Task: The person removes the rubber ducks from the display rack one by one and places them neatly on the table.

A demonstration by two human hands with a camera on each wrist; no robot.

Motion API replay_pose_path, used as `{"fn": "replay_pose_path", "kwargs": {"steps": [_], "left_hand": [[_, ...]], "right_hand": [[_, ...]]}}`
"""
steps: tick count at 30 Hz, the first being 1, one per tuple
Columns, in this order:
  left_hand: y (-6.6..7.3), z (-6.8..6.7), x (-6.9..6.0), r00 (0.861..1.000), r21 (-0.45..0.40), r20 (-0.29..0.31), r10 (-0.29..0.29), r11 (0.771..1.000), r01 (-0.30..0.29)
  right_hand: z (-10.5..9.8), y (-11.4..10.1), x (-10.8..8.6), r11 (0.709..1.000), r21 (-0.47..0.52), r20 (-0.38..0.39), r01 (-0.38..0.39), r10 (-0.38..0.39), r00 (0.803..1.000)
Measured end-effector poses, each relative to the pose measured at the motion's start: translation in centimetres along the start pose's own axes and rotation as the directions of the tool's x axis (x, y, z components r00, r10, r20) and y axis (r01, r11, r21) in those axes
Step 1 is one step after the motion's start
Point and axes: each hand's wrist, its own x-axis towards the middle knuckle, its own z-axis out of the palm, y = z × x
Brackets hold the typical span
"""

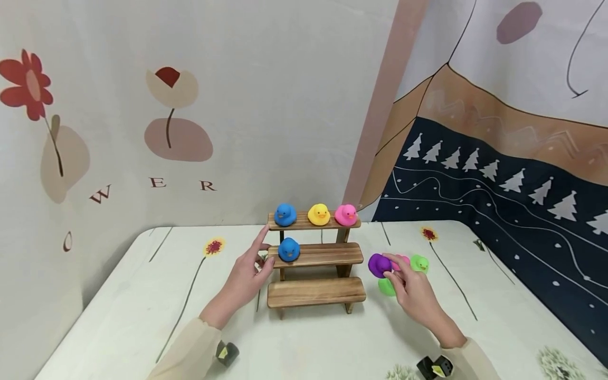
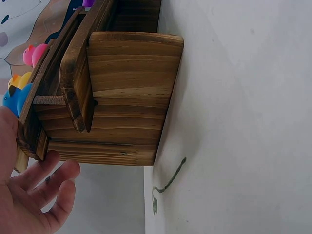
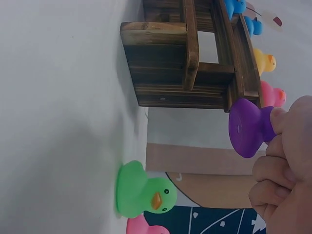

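My right hand (image 1: 418, 296) pinches a purple rubber duck (image 1: 379, 265) between thumb and fingers, held above the table to the right of a three-tier wooden display stand (image 1: 317, 292). The duck's flat base (image 3: 242, 127) faces the right wrist camera. At the stand's left end, my left hand (image 1: 246, 281) rests its relaxed fingers against the wood. On the top tier sit a blue duck (image 1: 285, 215), a yellow duck (image 1: 319, 215) and a pink duck (image 1: 346, 215). Another blue duck (image 1: 288, 249) stands at the left of the middle tier.
Beyond my right hand, a green duck (image 1: 420, 263), a second green duck (image 1: 387, 287) and a partly hidden pink duck (image 1: 401, 262) are on the white table (image 1: 157, 295). A printed cloth (image 1: 266, 105) hangs behind the table, and dark patterned fabric (image 1: 513, 232) borders its right side.
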Motion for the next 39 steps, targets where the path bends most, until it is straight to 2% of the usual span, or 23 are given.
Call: {"fn": "replay_pose_path", "kwargs": {"steps": [6,20,39], "left_hand": [[0.0,0.0,-0.1,1.0,-0.004,-0.002,-0.001,1.0,0.001],[-0.1,-0.2,0.0,1.0,0.012,-0.014,0.004,1.0,-0.004],[-0.1,0.0,0.0,1.0,0.011,-0.01,0.008,1.0,-0.008]], "right_hand": [[-0.3,0.1,-0.2,1.0,-0.006,0.012,-0.02,0.02,1.0],[-1.2,1.8,-1.7,0.999,-0.042,-0.037,-0.005,0.003,0.999],[-2.0,4.0,-2.7,0.996,-0.068,-0.048,-0.065,0.062,0.997]]}}
